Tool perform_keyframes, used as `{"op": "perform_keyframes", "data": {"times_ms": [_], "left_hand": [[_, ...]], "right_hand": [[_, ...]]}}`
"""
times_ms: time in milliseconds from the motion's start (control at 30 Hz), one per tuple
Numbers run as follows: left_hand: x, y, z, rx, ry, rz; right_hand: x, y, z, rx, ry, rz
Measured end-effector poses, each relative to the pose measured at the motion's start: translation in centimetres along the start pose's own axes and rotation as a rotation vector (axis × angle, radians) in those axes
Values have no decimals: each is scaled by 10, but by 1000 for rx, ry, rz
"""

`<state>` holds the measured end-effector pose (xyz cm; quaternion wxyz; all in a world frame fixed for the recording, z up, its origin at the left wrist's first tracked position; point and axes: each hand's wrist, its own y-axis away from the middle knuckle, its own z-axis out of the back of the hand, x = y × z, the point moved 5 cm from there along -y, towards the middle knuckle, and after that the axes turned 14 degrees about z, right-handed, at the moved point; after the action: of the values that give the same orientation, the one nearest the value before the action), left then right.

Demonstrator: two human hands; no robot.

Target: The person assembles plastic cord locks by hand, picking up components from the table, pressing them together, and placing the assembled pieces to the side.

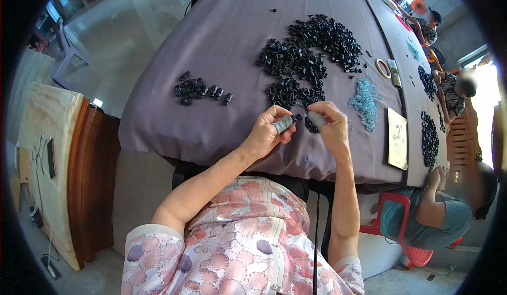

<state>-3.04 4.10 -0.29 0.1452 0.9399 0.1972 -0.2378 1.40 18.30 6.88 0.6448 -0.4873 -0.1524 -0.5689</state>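
- Watching from a distance, I see the left hand with thumb and fingers curled in, pinching a small black piece at the tips; a grey wrap covers one digit.
- I see the right hand just to the right, fingers bent and drawn together, with a second grey wrap; whether its tips have hold of anything, I cannot tell.
- The small black piece sits between the two hands, over the near part of the purple cloth, just nearer than the big black heap.
- To the right of the hands I find a pale blue pile, its bits too small for me to make out; well to the left lies a smaller black group, partly lined up in a row.
- For good work here, I would pinch the piece firmly on its sides, so it cannot twist, and leave the face toward the right hand uncovered.
- I would bring the right fingertips in straight and press evenly, since an off-centre squeeze could flick so small a part away.
- I would also hold both hands low, so anything dropped lands on the cloth.
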Motion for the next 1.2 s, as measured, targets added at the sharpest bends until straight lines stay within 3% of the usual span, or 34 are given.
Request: {"op": "perform_keyframes", "data": {"times_ms": [67,167,267,567,700,800,833,967,1200], "left_hand": [[1,-1,1,32,14,-3],[0,-2,1,52,22,-12],[0,-1,0,19,26,-14],[0,0,0,47,-6,-1],[-1,0,-2,51,-43,1],[1,2,-4,58,-59,2],[1,2,-4,56,-68,5],[0,2,-5,48,-105,-11],[-1,5,-11,40,-237,-25]], "right_hand": [[-33,0,14,-130,43,-117],[-58,-8,36,-180,341,-86],[-62,-18,34,-139,410,-164],[-68,-31,21,76,600,-104],[-43,-23,27,-100,450,-152],[-34,-1,23,-273,-47,-174],[-21,7,20,-185,-48,-180],[5,35,-2,-190,-389,-247],[2,49,-21,-218,-626,-257]]}}
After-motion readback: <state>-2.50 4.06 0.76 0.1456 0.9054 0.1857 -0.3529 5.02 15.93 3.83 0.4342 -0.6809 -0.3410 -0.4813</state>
